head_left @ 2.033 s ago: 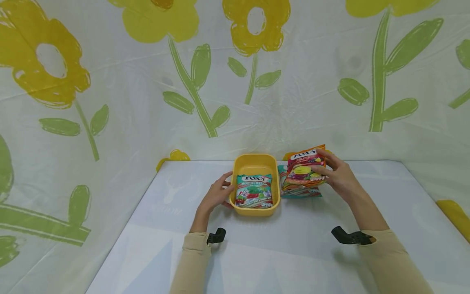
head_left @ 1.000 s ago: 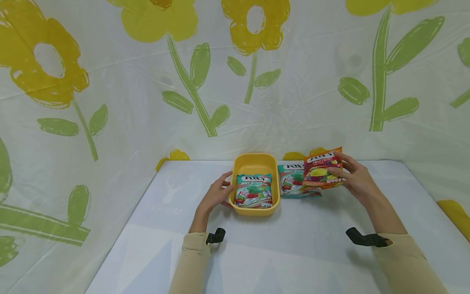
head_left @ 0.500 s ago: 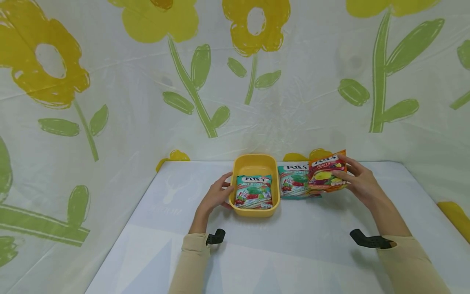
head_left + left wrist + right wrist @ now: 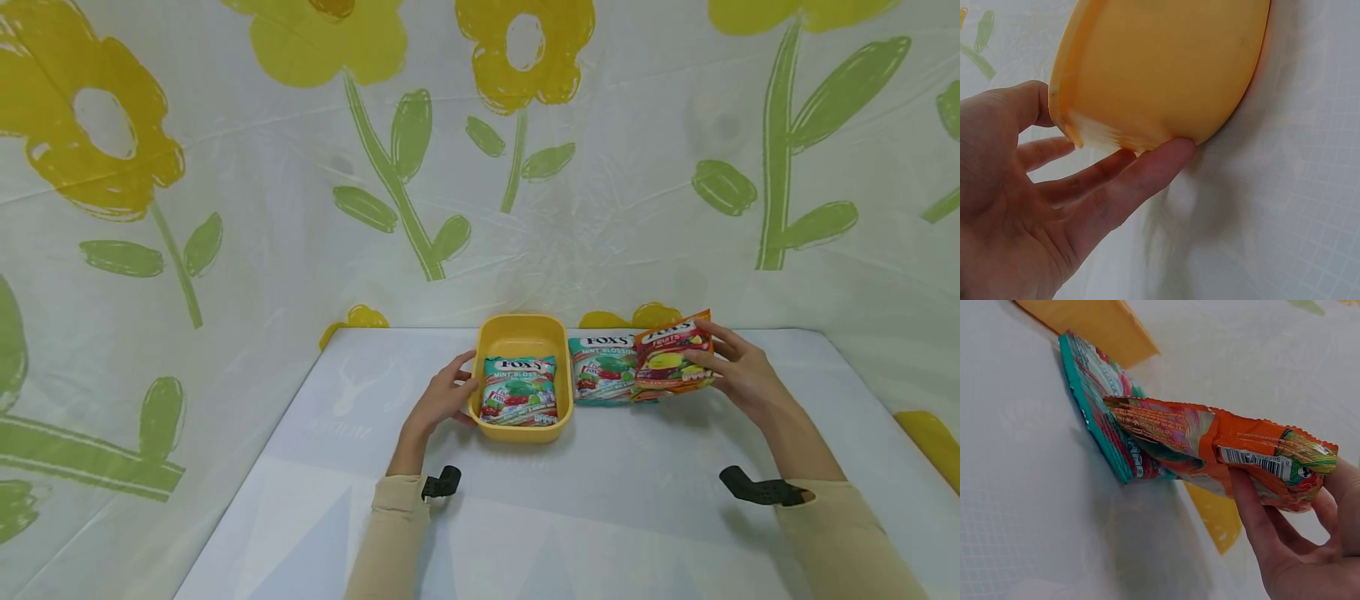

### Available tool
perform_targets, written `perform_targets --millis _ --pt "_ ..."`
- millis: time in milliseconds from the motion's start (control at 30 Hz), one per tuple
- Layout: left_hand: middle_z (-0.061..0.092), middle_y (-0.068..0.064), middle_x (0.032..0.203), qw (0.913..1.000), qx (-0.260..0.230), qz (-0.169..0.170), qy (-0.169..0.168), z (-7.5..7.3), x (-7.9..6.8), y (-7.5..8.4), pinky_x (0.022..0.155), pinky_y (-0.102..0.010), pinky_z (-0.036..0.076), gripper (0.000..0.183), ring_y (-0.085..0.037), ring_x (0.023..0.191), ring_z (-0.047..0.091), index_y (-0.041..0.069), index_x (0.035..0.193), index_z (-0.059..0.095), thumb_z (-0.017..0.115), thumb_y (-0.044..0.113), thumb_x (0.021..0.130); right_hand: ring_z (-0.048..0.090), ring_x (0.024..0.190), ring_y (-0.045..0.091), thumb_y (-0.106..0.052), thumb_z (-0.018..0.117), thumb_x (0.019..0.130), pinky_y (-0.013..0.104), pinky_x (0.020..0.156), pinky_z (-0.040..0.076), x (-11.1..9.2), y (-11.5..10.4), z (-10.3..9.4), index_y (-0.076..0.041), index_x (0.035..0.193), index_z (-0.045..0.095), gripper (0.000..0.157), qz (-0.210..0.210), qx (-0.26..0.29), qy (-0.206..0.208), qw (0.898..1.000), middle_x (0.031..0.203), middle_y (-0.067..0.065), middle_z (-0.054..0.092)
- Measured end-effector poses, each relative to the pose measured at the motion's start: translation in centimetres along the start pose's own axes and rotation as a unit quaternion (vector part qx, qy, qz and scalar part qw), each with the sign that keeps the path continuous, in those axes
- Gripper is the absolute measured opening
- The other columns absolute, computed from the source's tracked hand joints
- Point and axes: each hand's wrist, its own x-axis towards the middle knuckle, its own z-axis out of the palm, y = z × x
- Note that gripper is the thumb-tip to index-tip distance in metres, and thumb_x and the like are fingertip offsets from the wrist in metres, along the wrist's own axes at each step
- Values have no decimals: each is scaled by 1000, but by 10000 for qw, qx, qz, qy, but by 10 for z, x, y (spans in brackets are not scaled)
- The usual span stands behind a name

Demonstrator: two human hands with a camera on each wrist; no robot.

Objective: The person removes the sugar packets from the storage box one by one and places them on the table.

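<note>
My left hand (image 4: 438,398) rests with spread fingers against the left side of a yellow plastic container (image 4: 521,435). Inside its near half lies a teal Fox's Mint Blossom candy bag (image 4: 519,392). A second teal candy bag (image 4: 602,371) lies flat, just right of the container. Over that bag's right end, my right hand (image 4: 742,379) pinches a red and orange Fox's Fruits candy bag (image 4: 670,358) by its right side. In the right wrist view, the barcode side of the orange bag (image 4: 1210,450) shows, with the thumb beneath it and its far end overlapping the teal bag (image 4: 1100,406).
The things stand near the back edge of a white table (image 4: 570,517). A hanging cloth with yellow flowers (image 4: 600,250) rises directly behind that edge. Black wrist cameras (image 4: 441,482) sit on both forearms.
My right hand has carried the orange candy bag rightward from near the container and lowered it, uncovering most of the teal bag beneath. My left hand and the container have stayed put.
</note>
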Motion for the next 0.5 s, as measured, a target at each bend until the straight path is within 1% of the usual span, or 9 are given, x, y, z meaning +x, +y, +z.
perform_targets --millis 67,233,400,500 --pt "53 -18 135 10000 3 4 2 0 0 0 56 -38 62 61 -33 104 64 27 152 34 56 23 96 41 113 8 -30 68 91 12 78 55 1 0 0 -37 154 28 75 16 -1 -4 10000 163 8 7" --pt "53 -18 135 10000 13 35 1 0 0 0 56 -38 62 61 -31 102 64 26 153 34 56 24 96 35 123 14 -37 66 91 12 79 54 2 2 0 -40 154 25 76 72 -316 -5 9995 166 8 3" --pt "53 -18 135 10000 39 10 -4 0 0 -1 56 -38 62 61 -31 102 64 27 152 34 56 24 96 34 124 14 -40 65 91 12 79 54 2 2 1 -40 154 24 75 89 -409 30 9991 167 9 2" --pt "53 -18 135 10000 33 3 -10 0 0 0 56 -38 62 61 -31 101 64 27 153 34 56 24 96 33 126 17 -43 64 91 11 78 53 1 1 2 -40 155 23 75 91 -591 66 9982 166 10 2"
